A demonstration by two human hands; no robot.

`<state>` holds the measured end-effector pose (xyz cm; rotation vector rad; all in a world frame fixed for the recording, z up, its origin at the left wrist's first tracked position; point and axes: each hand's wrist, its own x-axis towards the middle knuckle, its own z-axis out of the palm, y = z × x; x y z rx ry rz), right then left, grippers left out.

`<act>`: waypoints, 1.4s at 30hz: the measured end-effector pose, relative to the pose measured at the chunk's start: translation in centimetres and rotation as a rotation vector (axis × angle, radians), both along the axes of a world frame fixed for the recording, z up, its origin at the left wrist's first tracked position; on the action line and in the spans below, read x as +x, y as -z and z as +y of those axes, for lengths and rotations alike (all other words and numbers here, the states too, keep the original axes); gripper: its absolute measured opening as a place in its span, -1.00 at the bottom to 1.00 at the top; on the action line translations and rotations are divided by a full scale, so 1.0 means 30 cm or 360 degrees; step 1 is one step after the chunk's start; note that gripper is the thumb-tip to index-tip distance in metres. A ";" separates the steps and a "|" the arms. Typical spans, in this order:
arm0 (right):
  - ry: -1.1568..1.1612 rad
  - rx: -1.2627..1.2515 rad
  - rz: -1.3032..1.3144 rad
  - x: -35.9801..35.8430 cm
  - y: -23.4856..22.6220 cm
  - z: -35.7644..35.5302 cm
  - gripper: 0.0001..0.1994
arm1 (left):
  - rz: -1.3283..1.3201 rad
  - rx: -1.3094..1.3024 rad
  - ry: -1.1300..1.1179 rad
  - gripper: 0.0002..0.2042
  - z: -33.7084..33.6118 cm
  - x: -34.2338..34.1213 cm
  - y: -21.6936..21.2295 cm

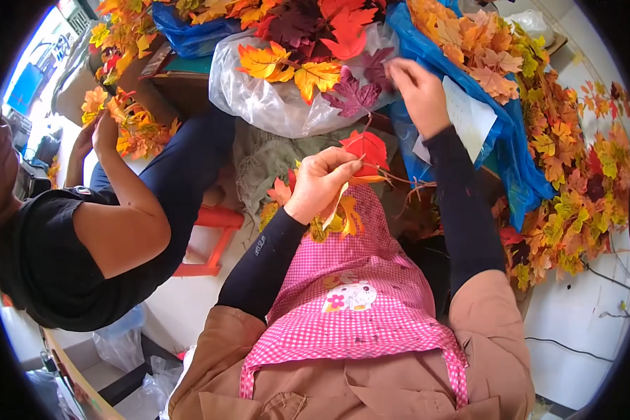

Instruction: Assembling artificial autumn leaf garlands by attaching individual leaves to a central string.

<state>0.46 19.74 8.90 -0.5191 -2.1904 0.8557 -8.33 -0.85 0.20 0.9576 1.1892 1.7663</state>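
My left hand (pixel 322 183) is closed on the thin brown stem of an artificial maple leaf garland, above my lap. A red leaf (pixel 366 149) stands up beside its fingertips, and orange and yellow leaves (pixel 348 215) hang below the hand. Bare brown stem (pixel 399 180) trails off to the right. Farther out, my right hand (pixel 421 94) pinches at the edge of a dark purple maple leaf (pixel 378 68) over a clear plastic bag (pixel 245 98). Another purple leaf (pixel 352 94) and a yellow-orange leaf (pixel 316 77) lie at that bag's near rim.
Blue plastic bags (pixel 521 168) with orange leaves (pixel 479 49) and a white sheet (pixel 469 115) sit at right. Leaf garlands (pixel 560 203) pile up beyond. At left a co-worker (pixel 84 231) holds orange leaves, near a red stool (pixel 217 241). A black cable (pixel 567 343) crosses the floor.
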 end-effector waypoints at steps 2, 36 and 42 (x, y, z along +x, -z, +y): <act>-0.0052 -0.0459 0.0017 0.075 0.014 -0.107 -0.81 | 0.0045 0.0031 -0.0032 -0.94 0.010 0.002 -0.001; -0.0213 -0.1179 0.0405 0.564 0.167 -0.533 -0.87 | 0.0510 -0.0242 0.0619 -0.88 -0.066 0.292 -0.023; 0.0114 -0.1273 0.0652 0.625 0.187 -0.469 -0.88 | 0.1107 -0.0113 0.0246 -0.89 -0.041 0.370 -0.025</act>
